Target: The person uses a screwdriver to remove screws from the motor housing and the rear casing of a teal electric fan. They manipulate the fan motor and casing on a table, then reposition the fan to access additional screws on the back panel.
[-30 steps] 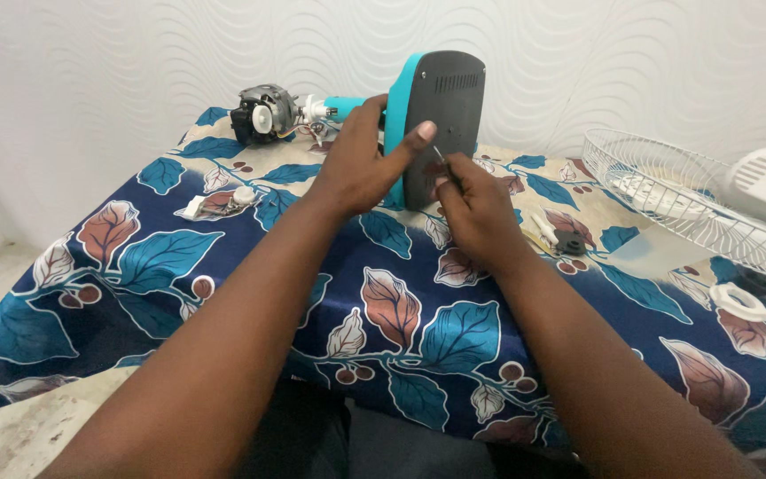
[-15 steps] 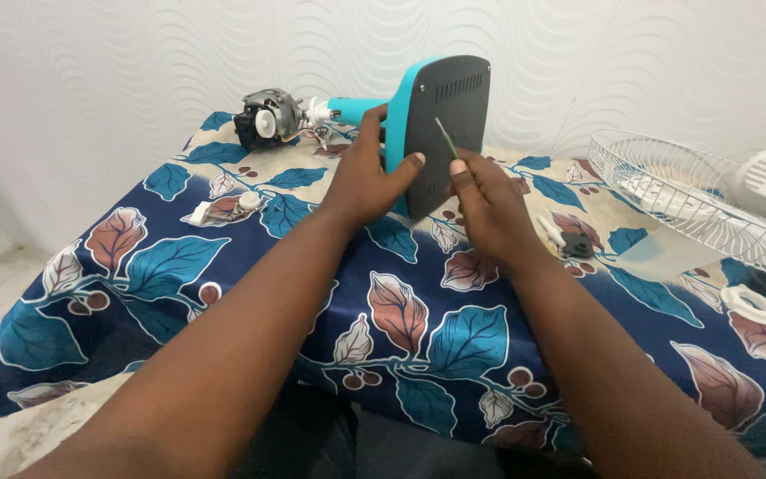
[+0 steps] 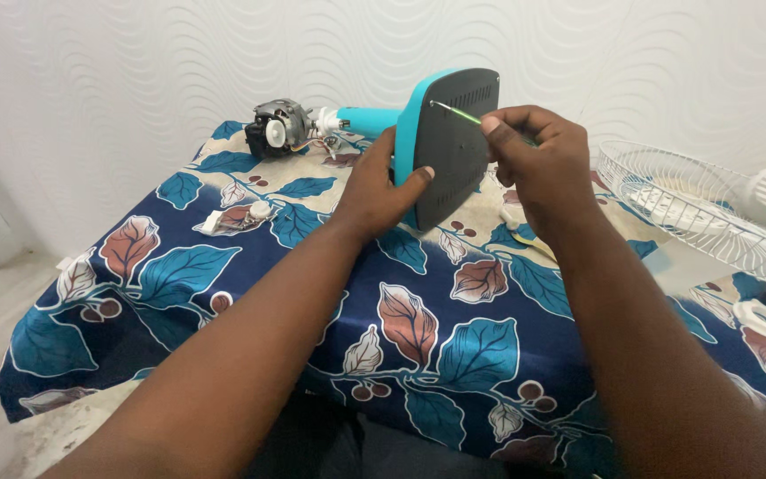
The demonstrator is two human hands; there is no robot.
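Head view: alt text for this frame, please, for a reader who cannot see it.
The left hand steadies an upended teal-and-grey fan base on a leaf-patterned tablecloth, while the right hand puts a thin screwdriver to its upper corner. A motor and wire grille lie nearby.

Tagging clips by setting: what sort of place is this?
Probably a room at home used for repair, not a workshop: a table under a leaf-print cloth, a textured white wall, and fan parts laid out, a bare motor and a wire grille.
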